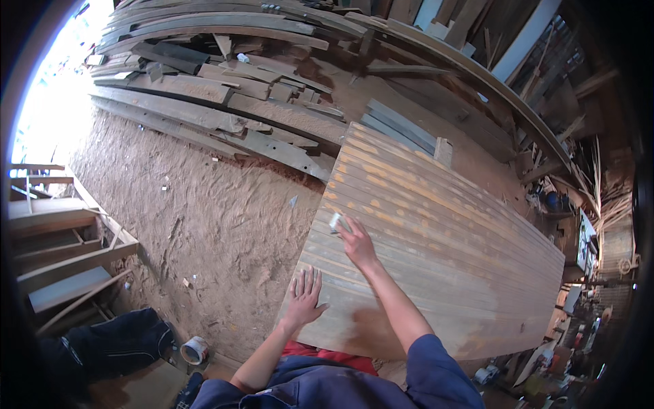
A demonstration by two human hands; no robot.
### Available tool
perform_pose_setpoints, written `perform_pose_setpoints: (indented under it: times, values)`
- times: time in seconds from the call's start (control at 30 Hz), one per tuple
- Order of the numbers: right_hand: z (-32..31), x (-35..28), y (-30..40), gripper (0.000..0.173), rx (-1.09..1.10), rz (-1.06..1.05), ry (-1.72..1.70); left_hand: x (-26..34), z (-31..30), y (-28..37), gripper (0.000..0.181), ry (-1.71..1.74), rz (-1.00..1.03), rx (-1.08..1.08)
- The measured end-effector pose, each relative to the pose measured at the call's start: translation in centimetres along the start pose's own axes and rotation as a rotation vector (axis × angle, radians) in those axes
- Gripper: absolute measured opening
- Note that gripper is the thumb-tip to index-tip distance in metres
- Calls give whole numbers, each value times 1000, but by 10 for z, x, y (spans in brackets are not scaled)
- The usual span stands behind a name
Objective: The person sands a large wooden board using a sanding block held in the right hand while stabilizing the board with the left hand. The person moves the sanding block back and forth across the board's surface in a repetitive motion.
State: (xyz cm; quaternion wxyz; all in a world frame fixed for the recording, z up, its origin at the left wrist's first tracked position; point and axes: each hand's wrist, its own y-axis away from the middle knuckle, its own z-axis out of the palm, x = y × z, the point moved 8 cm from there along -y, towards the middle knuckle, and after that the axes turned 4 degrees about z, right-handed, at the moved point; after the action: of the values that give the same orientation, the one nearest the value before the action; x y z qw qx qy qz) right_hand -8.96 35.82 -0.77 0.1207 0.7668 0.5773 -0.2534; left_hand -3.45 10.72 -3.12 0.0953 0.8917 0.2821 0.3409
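Note:
A large wooden panel (434,307) with long parallel grooves lies in front of me, patched with yellowish filler on its far part and smooth and pale nearer me. My right hand (360,243) grips a small whitish block or folded pad (337,223), perhaps abrasive, against the panel by its left edge. The underside of that block is hidden. Flat on the panel's near left corner rests my left hand (305,299), fingers spread and holding nothing.
Stacked rough boards (204,102) lie beyond the dusty dirt floor (214,230). A wooden frame (76,255) stands at left. Below it are dark navy clothing (117,340) and a small stained bucket (194,350). A short wood block (443,152) sits by the panel's far edge.

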Motion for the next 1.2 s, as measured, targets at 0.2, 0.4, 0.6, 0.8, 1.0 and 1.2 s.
perform_pose_setpoints:
  times: [0.2,0.4,0.6,0.8,1.0,1.2]
  values:
    - [20,-43,-35,56,-1,-55,2,-3,2,-3,125,6,-11,-58]
    - [-59,45,64,61,64,10,151,-6,9,-2,126,-26,-27,-64]
    - [-73,74,106,61,83,115,192,-1,6,-3,127,-21,-33,-96]
    - [-24,19,31,63,49,90,85,3,-3,-5,129,-8,-20,-128]
    - [-65,64,96,64,-2,99,133,-2,5,-4,133,-14,-34,-122]
    - [-71,80,122,60,114,206,104,3,3,-5,136,-3,-33,-130]
